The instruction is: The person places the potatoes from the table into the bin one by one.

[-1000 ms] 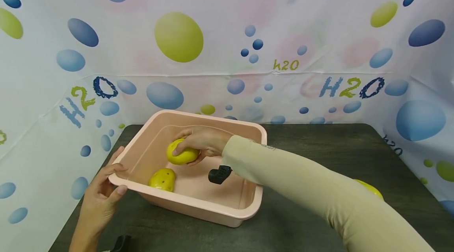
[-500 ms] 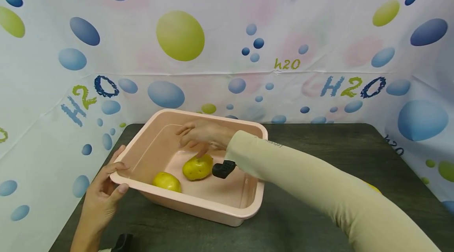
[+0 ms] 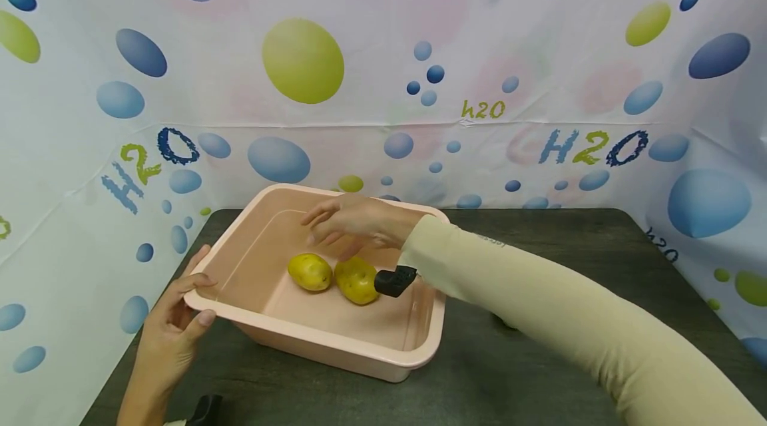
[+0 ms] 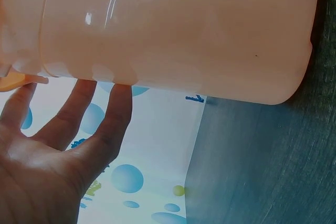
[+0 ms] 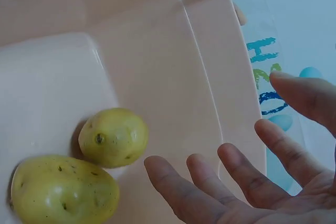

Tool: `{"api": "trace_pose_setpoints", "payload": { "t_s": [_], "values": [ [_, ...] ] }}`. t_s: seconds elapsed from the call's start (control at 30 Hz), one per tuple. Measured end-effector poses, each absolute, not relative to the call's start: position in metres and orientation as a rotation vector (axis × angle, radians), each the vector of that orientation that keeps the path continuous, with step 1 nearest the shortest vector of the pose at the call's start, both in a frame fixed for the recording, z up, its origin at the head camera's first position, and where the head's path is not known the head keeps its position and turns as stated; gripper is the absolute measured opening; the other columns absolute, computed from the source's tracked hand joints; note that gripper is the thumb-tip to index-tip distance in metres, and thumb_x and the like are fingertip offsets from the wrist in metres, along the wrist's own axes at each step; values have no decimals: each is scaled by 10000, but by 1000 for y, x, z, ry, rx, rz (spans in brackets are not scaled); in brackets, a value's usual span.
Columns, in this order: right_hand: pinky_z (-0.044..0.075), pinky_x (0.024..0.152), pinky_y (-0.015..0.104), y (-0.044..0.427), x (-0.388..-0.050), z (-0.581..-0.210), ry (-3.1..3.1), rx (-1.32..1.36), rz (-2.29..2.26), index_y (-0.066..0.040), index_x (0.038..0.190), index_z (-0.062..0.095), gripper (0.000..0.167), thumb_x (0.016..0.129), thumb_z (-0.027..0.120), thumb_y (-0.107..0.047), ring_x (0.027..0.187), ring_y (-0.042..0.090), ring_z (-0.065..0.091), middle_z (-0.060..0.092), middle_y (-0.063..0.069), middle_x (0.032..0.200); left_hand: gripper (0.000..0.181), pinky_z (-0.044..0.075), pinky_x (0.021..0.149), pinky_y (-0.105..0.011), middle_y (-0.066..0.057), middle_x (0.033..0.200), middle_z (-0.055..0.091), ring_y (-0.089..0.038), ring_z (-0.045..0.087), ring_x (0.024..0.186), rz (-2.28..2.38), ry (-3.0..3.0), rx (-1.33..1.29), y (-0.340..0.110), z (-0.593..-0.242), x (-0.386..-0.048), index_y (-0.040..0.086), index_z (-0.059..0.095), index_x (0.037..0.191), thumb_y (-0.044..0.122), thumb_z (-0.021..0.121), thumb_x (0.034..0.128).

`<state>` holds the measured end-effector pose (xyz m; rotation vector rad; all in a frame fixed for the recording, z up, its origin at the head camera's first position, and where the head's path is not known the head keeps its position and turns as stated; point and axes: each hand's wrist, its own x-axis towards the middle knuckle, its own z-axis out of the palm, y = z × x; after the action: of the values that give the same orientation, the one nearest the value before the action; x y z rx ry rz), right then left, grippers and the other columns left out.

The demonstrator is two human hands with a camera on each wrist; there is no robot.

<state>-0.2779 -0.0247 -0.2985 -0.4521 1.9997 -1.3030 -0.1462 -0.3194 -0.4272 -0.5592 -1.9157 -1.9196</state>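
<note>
A pale pink plastic tub [image 3: 335,336] stands on the table, its left end tilted up. My left hand [image 3: 170,326] grips the rim at its left corner; in the left wrist view, fingers [image 4: 118,114] reach the tub's outer wall. Two yellow potatoes lie side by side on the tub floor: the left potato [image 3: 309,272] and the right potato [image 3: 357,281], partly covered by the black wrist camera. Just above them, inside the tub, my right hand [image 3: 353,223] hovers with its fingers spread and holds nothing. The right wrist view shows the smaller potato [image 5: 113,137] and the larger potato [image 5: 65,190] apart from the fingertips.
The dark wood-grain table [image 3: 527,239] extends right of the tub. Behind and at both sides hangs a white curtain [image 3: 371,80] with blue and green dots. My right sleeve [image 3: 539,286] crosses the tub's right rim and hides part of the table.
My right hand has let go of a potato inside the tub and drawn up and right. Both potatoes have rolled rightward on the tub floor. The left hand's grip is unchanged.
</note>
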Motion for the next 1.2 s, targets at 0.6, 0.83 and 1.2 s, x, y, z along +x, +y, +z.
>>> {"api": "trace_pose_setpoints", "payload": {
  "t_s": [0.6, 0.83, 1.2],
  "values": [
    [506, 1093, 620, 40, -269, -285, 1882, -515, -1420, -108, 1494, 548, 517, 988, 653, -128, 1443, 334, 495, 495, 101, 1587, 359, 453, 1105, -161, -77, 1726, 297, -159, 342, 1534, -1926, -1897, -593, -318, -426, -146, -138, 519, 1310, -140, 621, 967],
    [514, 1095, 597, 83, -259, -274, 1868, -545, -1440, -60, 1532, 480, 569, 985, 618, -133, 1513, 390, 392, 440, 118, 1627, 351, 460, 1103, -165, -80, 1730, 288, -159, 336, 1541, -1936, -1901, -581, -319, -427, -146, -144, 515, 1308, -134, 616, 973],
    [561, 1054, 539, 175, -224, -271, 1894, -702, -1545, -77, 1536, 465, 512, 1043, 601, -96, 1398, 299, 553, 427, 183, 1620, 319, 453, 1115, -168, -89, 1733, 273, -153, 313, 1558, -1936, -1930, -545, -319, -427, -145, -147, 513, 1283, -104, 620, 986]
  ]
}}
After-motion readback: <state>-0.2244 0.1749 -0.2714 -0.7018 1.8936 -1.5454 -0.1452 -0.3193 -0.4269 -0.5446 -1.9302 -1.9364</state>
